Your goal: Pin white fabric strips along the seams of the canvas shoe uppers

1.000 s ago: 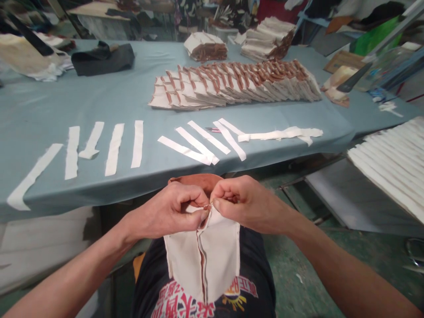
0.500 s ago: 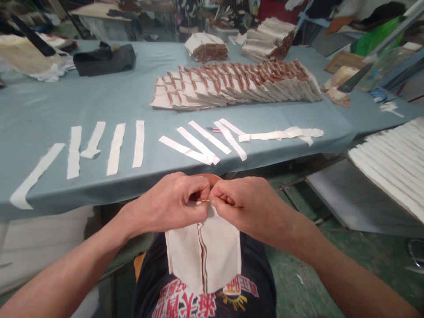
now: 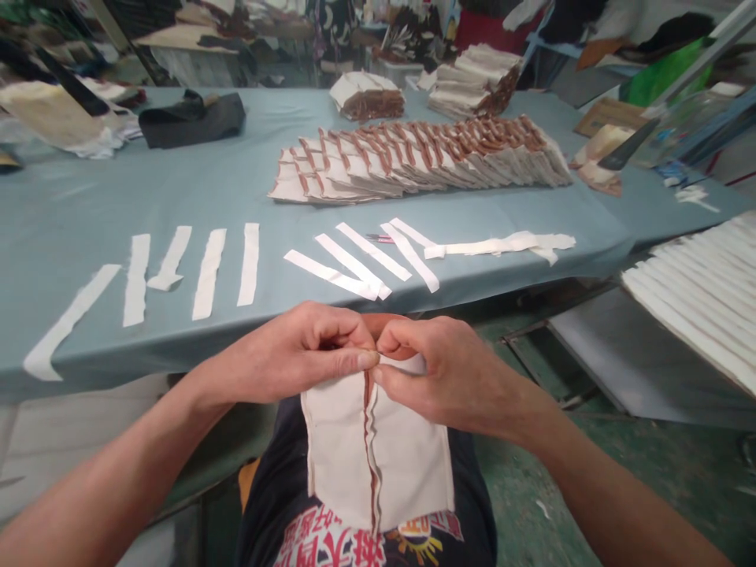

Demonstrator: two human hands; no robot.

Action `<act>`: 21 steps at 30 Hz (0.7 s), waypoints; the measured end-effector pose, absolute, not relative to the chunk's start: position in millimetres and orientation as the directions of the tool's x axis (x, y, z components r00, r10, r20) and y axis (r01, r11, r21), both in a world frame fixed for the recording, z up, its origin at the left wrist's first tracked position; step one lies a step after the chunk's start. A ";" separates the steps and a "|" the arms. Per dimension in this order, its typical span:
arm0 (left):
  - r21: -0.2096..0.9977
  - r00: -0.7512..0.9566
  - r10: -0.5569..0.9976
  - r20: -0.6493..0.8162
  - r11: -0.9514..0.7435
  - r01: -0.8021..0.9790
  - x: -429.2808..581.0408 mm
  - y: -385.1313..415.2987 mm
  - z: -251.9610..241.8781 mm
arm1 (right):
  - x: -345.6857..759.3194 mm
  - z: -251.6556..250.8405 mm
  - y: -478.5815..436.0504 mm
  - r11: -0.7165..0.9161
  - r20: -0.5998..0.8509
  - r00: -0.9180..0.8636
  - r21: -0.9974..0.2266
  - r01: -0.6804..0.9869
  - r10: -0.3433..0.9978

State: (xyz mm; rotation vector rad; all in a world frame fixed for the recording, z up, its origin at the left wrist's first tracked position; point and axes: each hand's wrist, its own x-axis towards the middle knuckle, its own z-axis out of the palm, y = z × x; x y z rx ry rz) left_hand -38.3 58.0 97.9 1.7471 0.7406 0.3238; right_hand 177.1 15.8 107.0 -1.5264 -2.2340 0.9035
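A cream fabric piece [image 3: 407, 457] with a brown-edged seam down its middle hangs over my lap. Its upper edge is pinched between the thumb and fingers of my left hand [image 3: 313, 350]. Close against it, my right hand [image 3: 442, 370] grips the same edge just right of the seam. Both hands are closed, their fingertips almost touching at the top of the seam. Behind them shows a curved reddish-brown part [image 3: 383, 324], mostly hidden by my fingers. The undersides of the fingers are out of sight.
White strips [image 3: 251, 264] lie in a row along the front of the blue-grey table [image 3: 88, 209], with a small pink-handled tool [image 3: 381, 238] among them. Farther back is a long overlapping row of cream and brown pieces [image 3: 425, 157]. White layered pieces [image 3: 697, 291] rest at the right.
My left thumb has come down flat along the fabric's upper edge. The fabric has spread wider and shifted slightly right, and its seam shows more fully.
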 end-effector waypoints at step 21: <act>0.528 0.853 0.444 0.273 -0.811 0.253 -23.0 58.8 117.9 | 184.9 114.0 21.7 0.226 -0.034 -0.409 -0.790 0.570 0.912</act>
